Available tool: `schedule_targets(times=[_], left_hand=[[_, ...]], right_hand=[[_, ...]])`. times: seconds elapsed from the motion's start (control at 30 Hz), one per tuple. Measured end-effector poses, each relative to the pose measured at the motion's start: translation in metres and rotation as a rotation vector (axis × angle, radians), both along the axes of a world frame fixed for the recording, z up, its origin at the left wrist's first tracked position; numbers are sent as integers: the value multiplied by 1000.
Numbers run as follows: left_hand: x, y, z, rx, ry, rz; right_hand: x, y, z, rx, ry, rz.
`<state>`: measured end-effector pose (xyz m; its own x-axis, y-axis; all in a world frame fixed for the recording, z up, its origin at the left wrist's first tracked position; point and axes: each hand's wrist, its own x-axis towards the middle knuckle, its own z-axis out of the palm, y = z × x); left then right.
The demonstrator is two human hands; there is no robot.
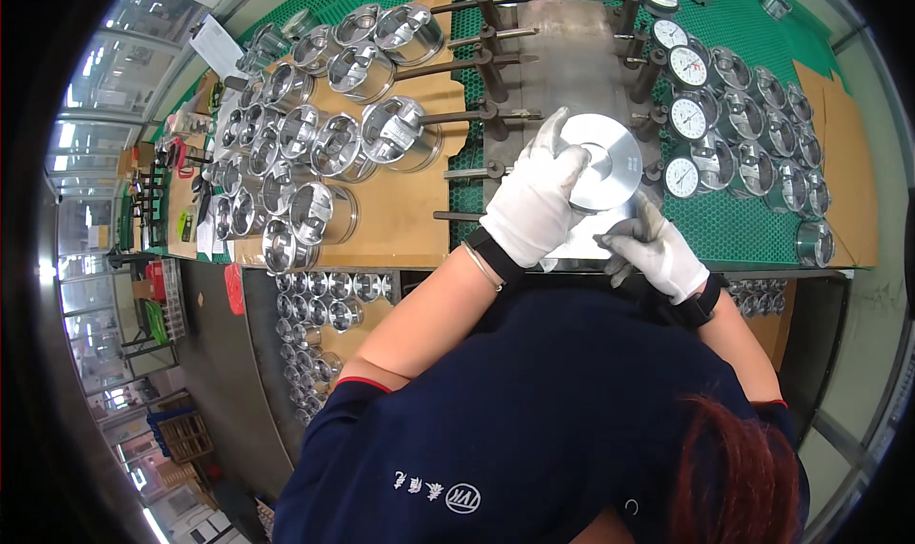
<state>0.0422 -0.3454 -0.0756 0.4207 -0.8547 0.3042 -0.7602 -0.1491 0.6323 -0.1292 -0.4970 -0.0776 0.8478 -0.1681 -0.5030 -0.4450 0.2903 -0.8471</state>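
Note:
A round silver piston, its flat face turned up toward me, is held over the bench in front of my chest. My left hand, in a white glove, is closed on its left edge, with the thumb across the face. Just below the piston's lower right edge is my right hand, gloved in white with grey-stained fingertips. Its fingers are loosely bent and apart; one fingertip appears to touch the rim. The piston's underside is hidden. Beneath it lies a grey metal plate.
Rod-bearing posts flank the plate's left side. Dial gauges line its right. Many pistons stand on brown cardboard at left, and more pistons stand on the green mat at right. Lower shelves hold further pistons.

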Motion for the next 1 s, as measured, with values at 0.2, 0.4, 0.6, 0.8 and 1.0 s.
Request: schedule_targets(times=[0.2,0.4,0.6,0.8,1.0], left_hand=[[0,-5,-5,-43,-71,46],[0,-5,-7,7,-84,51],[-1,-6,-9,8,-48,67],[-4,-8,3,-20,-77,100],[-6,-1,5,-22,-92,63]], right_hand=[[4,0,6,7,28,-11],[4,-1,4,7,44,-6],[4,0,3,14,57,-23],[6,2,7,8,69,-35],[-1,1,-1,5,13,-15]])
